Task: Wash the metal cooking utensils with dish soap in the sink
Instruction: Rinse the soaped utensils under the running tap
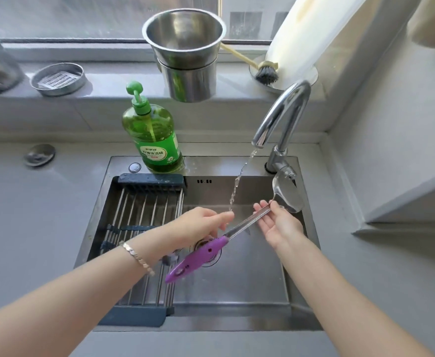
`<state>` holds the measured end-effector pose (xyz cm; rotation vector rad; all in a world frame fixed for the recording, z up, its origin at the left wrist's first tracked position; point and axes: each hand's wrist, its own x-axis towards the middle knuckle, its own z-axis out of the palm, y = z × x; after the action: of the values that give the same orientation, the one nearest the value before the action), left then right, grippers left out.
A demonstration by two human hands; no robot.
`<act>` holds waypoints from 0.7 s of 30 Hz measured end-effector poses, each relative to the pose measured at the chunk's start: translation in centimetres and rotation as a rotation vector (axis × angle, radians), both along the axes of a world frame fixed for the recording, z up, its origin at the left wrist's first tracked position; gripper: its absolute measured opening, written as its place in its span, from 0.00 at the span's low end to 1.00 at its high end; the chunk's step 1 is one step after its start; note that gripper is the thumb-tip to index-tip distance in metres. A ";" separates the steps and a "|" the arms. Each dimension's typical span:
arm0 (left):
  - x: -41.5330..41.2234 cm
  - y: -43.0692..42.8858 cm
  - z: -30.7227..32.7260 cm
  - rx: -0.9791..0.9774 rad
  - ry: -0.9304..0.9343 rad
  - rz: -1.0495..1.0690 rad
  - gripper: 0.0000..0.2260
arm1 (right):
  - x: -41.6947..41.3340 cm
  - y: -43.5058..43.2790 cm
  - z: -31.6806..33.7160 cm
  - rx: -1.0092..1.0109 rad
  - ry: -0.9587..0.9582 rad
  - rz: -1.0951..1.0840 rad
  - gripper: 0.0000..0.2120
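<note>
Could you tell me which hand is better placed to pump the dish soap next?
The left hand. It is on the soap bottle's side of the sink, with a loose hold on the spatula; the right hand supports the shaft by the blade.

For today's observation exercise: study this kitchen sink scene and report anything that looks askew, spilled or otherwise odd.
The water stream from the faucet lands on the left hand, not on the spatula held across the sink, whose blade sits off to the right. On the sill, a steel cup sits tilted in another.
</note>
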<state>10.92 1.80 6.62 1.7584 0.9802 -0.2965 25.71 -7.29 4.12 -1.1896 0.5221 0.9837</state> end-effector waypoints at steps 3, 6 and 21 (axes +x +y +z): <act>-0.7 0.3 0.9 0.188 0.252 -0.256 0.18 | -0.3 0.7 0.3 -0.012 0.039 -0.032 0.09; -1.2 -0.1 0.3 0.593 0.364 -0.340 0.11 | -0.7 1.9 0.5 0.012 0.091 -0.079 0.11; -1.3 2.6 0.4 0.737 0.433 -0.117 0.08 | -5.6 2.0 -3.2 -0.170 -1.908 0.907 0.20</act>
<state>9.66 4.39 7.04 2.4897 1.4165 -0.4382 20.11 -5.25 0.90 -1.9469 -1.5584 0.0987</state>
